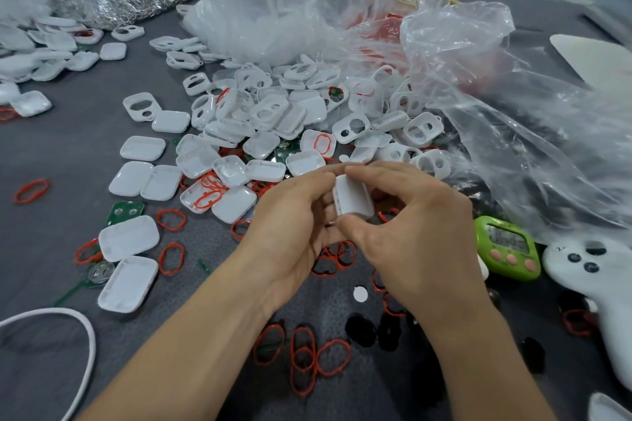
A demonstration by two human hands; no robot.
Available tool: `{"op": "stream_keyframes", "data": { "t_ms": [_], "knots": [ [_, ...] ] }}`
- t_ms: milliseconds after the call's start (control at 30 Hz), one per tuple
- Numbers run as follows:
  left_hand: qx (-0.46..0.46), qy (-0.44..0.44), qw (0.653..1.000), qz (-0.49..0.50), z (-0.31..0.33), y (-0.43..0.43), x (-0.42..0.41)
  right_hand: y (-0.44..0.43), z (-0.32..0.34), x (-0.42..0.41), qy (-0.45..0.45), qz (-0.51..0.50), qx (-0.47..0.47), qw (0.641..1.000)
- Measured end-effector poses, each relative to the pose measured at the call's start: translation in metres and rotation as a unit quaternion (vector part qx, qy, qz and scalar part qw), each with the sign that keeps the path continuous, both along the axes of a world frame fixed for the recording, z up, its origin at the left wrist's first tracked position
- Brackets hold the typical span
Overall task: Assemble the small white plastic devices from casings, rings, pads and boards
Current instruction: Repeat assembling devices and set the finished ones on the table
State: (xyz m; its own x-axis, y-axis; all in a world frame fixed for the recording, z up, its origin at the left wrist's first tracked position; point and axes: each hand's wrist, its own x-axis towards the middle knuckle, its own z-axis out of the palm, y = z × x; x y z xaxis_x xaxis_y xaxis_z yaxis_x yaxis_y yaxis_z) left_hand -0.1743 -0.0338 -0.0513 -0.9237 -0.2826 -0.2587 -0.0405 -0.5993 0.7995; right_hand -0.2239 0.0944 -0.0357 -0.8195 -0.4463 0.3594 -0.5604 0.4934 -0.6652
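- Well, the grey surface (68, 164) spreads under everything in view.
- Clear bags (307, 3) slump, crumpled, across the far side and down the right.
- White casings (273, 113) lie heaped in front of the bags, some solid shells, some with cut-out holes; more sit flat at my left.
- My left hand (290, 225) and right hand (410, 225) meet at the centre, just nearer me than the heap.
- A green timer (506, 249) stands near my right hand.
- One casing (352, 196) is held between both hands, turned on edge: my left fingers (318, 181) curl against its left side, while my right fingers reach over its top and my thumb presses underneath.
- Red rings (318, 355) lie loose around and between my wrists.
- Green boards (124, 210) peek out among the shells at left.
- Black pads (359, 328) sit beside the rings, between my forearms.
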Motion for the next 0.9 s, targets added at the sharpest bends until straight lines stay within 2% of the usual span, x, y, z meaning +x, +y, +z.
{"op": "stream_keyframes", "data": {
  "t_ms": [500,633,767,900],
  "knots": [
    [-0.027,0.008,1.0,-0.008,-0.001,-0.004,0.0,-0.007,-0.004,0.006,0.006,0.01,-0.038,0.999],
    [0.003,0.013,1.0,-0.004,0.0,-0.006,-0.002,-0.001,-0.005,-0.004,-0.103,-0.023,-0.117,0.987],
    [-0.001,0.027,0.999,-0.02,-0.002,-0.005,-0.002,0.001,-0.012,-0.016,-0.255,-0.026,-0.19,0.948],
    [-0.008,0.033,0.999,-0.03,-0.003,-0.004,-0.001,0.0,-0.017,-0.02,-0.285,0.003,-0.213,0.935]
  ]
}}
